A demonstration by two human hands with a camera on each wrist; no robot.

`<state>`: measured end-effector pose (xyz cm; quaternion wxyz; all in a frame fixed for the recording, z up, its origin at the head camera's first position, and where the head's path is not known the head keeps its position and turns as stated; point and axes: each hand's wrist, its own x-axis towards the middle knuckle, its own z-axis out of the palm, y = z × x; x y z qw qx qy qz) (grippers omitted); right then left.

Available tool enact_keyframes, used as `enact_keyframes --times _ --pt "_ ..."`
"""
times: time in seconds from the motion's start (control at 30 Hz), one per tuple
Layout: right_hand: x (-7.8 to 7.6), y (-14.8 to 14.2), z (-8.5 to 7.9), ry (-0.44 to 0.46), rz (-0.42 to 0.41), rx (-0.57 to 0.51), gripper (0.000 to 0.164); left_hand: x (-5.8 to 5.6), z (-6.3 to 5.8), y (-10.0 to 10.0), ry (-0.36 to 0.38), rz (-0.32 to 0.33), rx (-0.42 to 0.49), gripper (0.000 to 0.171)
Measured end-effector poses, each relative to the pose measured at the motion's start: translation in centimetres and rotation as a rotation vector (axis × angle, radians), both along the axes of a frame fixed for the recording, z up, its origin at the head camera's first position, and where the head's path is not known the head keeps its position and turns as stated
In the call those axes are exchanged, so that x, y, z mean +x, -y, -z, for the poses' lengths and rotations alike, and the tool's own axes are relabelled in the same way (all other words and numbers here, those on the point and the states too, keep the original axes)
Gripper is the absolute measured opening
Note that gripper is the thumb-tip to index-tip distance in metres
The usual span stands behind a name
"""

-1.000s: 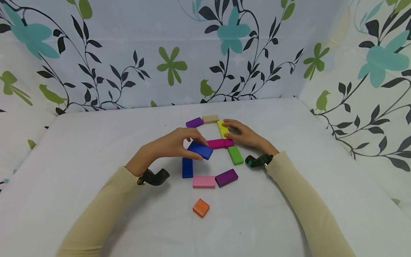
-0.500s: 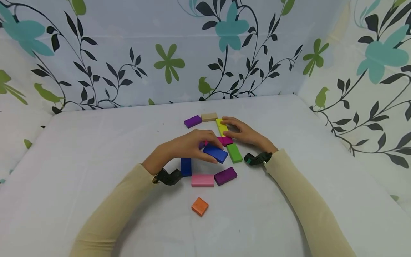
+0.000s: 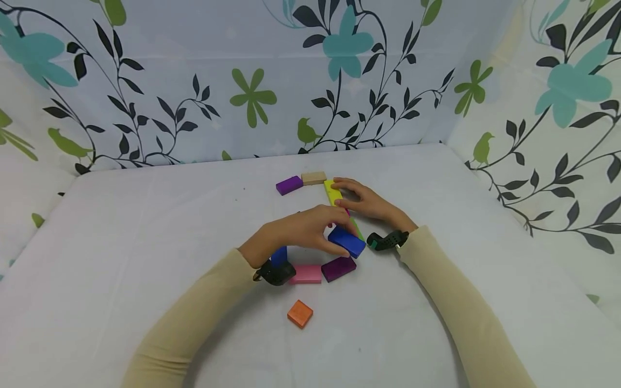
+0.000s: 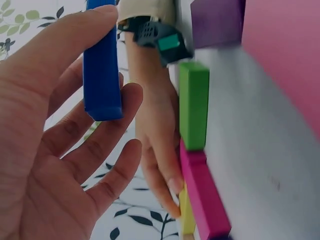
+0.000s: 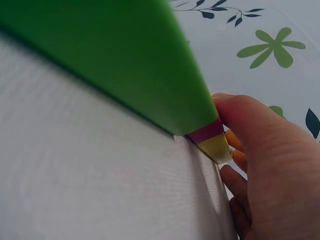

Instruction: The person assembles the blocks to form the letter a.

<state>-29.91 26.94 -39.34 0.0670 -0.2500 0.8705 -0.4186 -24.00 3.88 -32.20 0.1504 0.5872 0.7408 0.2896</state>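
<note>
My left hand [image 3: 308, 229] pinches a blue rectangular block [image 3: 346, 241] between thumb and fingers, held above the row of blocks. It partly covers the green block [image 4: 194, 107] in the head view. My right hand [image 3: 366, 200] lies at the right side of the yellow block [image 3: 332, 191], its fingertips at the far end and its thumb near the close end. The magenta blocks [image 4: 206, 195] between green and yellow are mostly hidden by my left hand in the head view. Just below the held block lies a dark purple block [image 3: 338, 269].
A pink block [image 3: 306, 274] adjoins the dark purple one, and a second blue block [image 3: 278, 256] shows behind my left wrist. A violet block [image 3: 289, 185] and a tan block [image 3: 314, 178] lie at the back. An orange block [image 3: 300, 314] lies nearest on the white table [image 3: 388, 334].
My left hand has carried the blue block to the right and slightly nearer, from over the left side to over the green block. The right hand has stayed at the yellow block.
</note>
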Motion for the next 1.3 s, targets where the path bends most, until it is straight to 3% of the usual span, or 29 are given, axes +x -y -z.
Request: enact_keyframes --times 0.57,1.03,1.3 --pt "0.1 0.1 -0.4 -0.015 0.008 0.021 0.048 1.8 0.3 -2.4 0.040 -0.018 -0.112 0.041" --pt "0.1 0.1 0.2 -0.022 -0.010 -0.013 0.048 2.6 1.5 -4.5 -0.006 0.040 -0.207 0.041" --pt "0.3 0.1 0.1 -0.004 0.016 -0.001 0.047 2.9 2.0 -5.8 -0.095 0.101 -0.227 0.040"
